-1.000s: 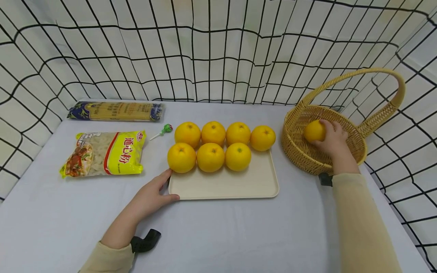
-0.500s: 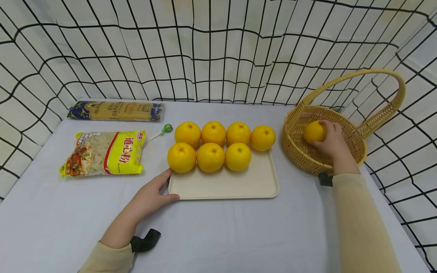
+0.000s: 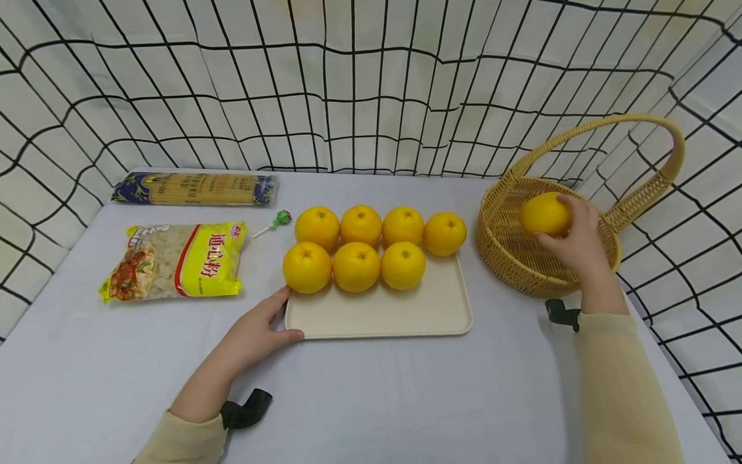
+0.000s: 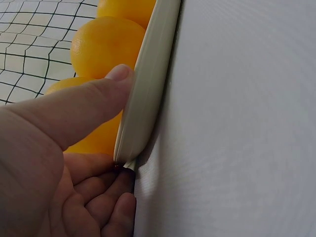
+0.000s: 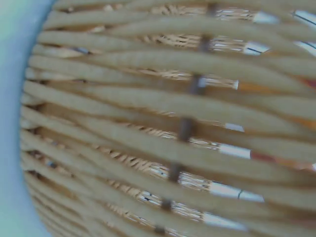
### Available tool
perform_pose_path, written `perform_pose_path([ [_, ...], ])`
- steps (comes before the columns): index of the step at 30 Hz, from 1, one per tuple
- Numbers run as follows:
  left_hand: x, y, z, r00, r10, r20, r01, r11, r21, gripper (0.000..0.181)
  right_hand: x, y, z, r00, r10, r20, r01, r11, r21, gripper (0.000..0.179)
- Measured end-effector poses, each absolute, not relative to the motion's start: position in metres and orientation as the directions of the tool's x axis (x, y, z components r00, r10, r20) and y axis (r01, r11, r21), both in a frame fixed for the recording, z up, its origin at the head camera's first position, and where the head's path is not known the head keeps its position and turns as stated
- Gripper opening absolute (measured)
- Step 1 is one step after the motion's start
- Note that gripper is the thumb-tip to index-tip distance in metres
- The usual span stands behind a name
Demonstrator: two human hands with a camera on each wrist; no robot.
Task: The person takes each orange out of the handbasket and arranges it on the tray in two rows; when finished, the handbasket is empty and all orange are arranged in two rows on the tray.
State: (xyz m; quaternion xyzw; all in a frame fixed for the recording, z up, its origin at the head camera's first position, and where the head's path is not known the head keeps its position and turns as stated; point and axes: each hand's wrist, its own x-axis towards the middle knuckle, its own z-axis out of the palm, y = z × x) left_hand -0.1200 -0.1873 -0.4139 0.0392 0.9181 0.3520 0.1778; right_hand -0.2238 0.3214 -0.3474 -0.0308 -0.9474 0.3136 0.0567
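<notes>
In the head view, my right hand (image 3: 578,240) grips an orange (image 3: 545,214) inside the wicker basket (image 3: 510,269), thumb in front and fingers over its right side. The right wrist view is filled by blurred basket weave (image 5: 148,98), which hides most of that hand. My left hand (image 3: 255,332) holds the front left corner of the cream tray (image 3: 382,316). The left wrist view shows its thumb (image 4: 106,94) against the tray rim (image 4: 148,94), with the other fingers curled at the corner. Several oranges (image 3: 356,267) stand in two rows on the tray's back part.
Left of the tray lies a yellow bag of pasta (image 3: 176,261), with a pack of long noodles (image 3: 197,188) behind it. A green-topped lollipop (image 3: 282,218) sits beside the oranges. Black wire mesh (image 3: 353,96) borders the table at back and sides. The basket's tall handle (image 3: 672,161) arches upward.
My right hand has raised the orange from the basket's bottom, and it now shows larger and slightly higher. My left hand has stayed at the tray corner.
</notes>
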Motion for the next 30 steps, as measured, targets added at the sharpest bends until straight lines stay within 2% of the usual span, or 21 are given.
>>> perform_pose_path([
  [6, -0.120, -0.187, -0.412, -0.934, 0.197, -0.298, -0.053, 0.748, 0.661, 0.093, -0.211, 0.316, -0.342, -0.990, 0.079, 0.117, -0.017, 0.758, -0.652, 0.099],
  [14, -0.120, -0.187, -0.412, -0.932, 0.195, -0.304, -0.056, 0.753, 0.655, 0.092, -0.202, 0.309, -0.339, -0.983, 0.076, 0.169, -0.064, 0.719, -0.692, 0.089],
  [22, -0.119, -0.187, -0.411, -0.932, 0.203, -0.300, -0.050, 0.749, 0.660, 0.092, -0.197, 0.297, -0.333, -0.980, 0.004, 0.199, -0.135, 0.721, -0.680, 0.090],
  [30, -0.119, -0.186, -0.409, -0.932, 0.208, -0.296, -0.045, 0.746, 0.664, 0.091, -0.194, 0.279, -0.329, -0.972, -0.049, 0.230, -0.214, 0.584, -0.783, 0.095],
])
